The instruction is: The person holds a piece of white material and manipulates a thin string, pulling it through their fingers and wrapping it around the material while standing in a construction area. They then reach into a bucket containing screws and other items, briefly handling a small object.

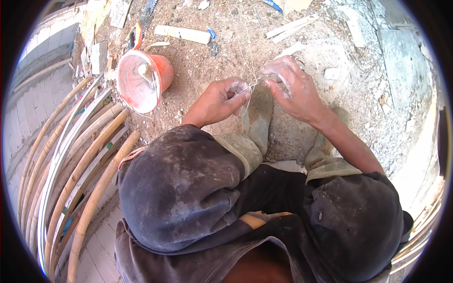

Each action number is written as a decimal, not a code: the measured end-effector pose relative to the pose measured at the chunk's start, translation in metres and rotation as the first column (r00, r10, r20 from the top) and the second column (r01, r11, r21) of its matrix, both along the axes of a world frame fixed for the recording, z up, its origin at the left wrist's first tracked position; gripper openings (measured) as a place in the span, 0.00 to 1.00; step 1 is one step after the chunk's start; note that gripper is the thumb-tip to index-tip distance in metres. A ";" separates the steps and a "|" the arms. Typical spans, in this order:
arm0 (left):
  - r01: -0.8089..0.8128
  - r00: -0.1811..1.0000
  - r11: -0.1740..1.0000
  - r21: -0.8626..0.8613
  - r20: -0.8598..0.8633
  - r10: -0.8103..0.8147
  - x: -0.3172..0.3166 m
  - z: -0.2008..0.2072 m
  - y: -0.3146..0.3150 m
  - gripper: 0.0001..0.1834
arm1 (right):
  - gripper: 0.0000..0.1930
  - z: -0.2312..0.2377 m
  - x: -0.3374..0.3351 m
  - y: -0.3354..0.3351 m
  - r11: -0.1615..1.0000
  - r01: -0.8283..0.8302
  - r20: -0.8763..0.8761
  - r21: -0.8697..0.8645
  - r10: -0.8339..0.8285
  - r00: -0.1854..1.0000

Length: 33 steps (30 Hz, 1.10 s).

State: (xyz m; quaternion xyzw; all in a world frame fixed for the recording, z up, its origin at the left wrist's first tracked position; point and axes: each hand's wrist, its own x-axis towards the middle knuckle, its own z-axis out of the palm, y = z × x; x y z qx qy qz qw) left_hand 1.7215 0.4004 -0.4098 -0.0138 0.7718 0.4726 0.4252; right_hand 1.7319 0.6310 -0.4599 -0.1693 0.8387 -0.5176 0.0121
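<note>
My left hand (222,101) pinches a thin pale string (252,86) between thumb and fingertips. Opposite it, my right hand (296,89) has thumb and index finger drawn together on the same string, its fingertips dusted white. Between the two hands the string forms loose loops and a tangle. Thin strands run from there up over the dirt, and another trails right towards a white lump (331,74). Both hands hang above the toe of my muddy boot (258,113), in front of my knees.
A tipped red bucket (165,70), whitish inside, stands left of my hands. Bamboo poles (101,203) and pale strips lie at the left. An orange-handled tool (136,37), a wood piece (183,34) and wood strips (291,28) lie ahead. A grey board (403,68) is at right.
</note>
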 end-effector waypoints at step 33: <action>-0.215 0.968 0.953 0.215 0.176 0.179 -0.001 -0.006 0.012 0.10 | 0.12 -0.004 -0.001 0.007 0.979 -0.023 0.318 -0.202 0.088 0.944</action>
